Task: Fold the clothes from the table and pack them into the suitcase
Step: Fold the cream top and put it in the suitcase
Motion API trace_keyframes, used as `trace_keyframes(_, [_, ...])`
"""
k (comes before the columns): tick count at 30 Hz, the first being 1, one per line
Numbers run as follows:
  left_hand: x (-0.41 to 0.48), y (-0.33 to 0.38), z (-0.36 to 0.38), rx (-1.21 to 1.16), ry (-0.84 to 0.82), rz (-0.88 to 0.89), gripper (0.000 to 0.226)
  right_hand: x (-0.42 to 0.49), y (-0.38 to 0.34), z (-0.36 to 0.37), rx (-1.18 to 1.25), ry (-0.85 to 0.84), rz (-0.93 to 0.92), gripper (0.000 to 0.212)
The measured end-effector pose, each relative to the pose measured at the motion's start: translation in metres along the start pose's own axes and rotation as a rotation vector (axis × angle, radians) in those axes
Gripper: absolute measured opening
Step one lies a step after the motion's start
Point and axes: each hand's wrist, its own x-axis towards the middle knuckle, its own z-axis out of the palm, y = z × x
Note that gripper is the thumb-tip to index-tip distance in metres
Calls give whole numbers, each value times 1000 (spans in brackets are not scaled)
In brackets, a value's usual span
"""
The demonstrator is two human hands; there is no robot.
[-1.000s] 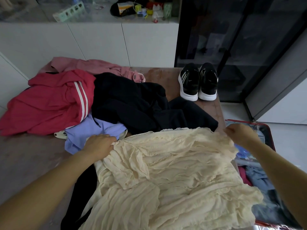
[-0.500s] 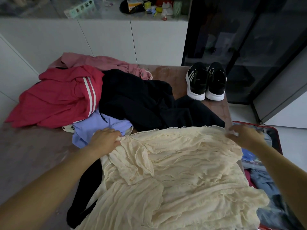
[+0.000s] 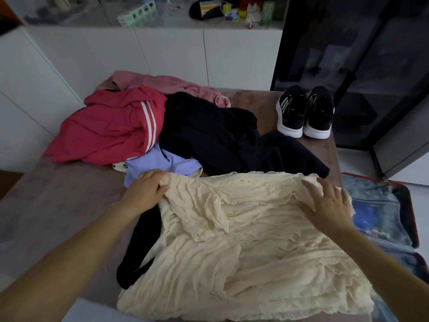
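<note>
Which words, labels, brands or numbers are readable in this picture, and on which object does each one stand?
No text is readable.
Small box on the counter: print too blurred to read.
Black shoes: white stripes only, no legible brand.
Blue packet in the suitcase: print too blurred to read.
</note>
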Motion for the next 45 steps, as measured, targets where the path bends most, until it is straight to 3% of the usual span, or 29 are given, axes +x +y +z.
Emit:
trace_keyframes(6, [-17, -5, -11, 40, -17, 37, 51, -42, -74, 5, -53, -16, -296, 70])
trace_keyframes(9, [-6, 5, -15, 49, -24, 94, 56, -61, -88, 6, -58, -62, -260, 69])
trace_keyframes(13, [28, 44, -18, 76, -108, 309, 60, -90, -67, 11, 40, -91, 93, 72])
trace_keyframes(16, [55, 99, -22, 83, -189, 474, 60, -118, -42, 15, 152, -93, 422, 62])
trace_keyframes(22, [81, 234, -4, 42, -306, 773, 57, -172, -28, 14, 291, 183, 909, 61])
trace_keyframes(26, [88, 298, 18, -20, -364, 830, 48, -191, -26, 12, 436, 246, 1170, 67])
trace_keyframes(31, [105, 339, 42, 7, -390, 783, 39, -177, -16, 17, 757, 201, 1333, 46])
trace_keyframes(36, [109, 363, 60, 28, -475, 746, 47, -154, -17, 12, 817, 143, 1285, 32])
trace_keyframes(39, [113, 369, 68, 56, -537, 694, 29, -144, -20, 9, 814, 115, 1241, 19])
trace_keyframes(40, [113, 370, 68, 64, -564, 694, 18, -141, -21, 8, 803, 134, 1221, 17])
trace_keyframes(45, [117, 364, 57, -70, -566, 795, 7, -139, -32, 4, 832, 333, 1149, 18])
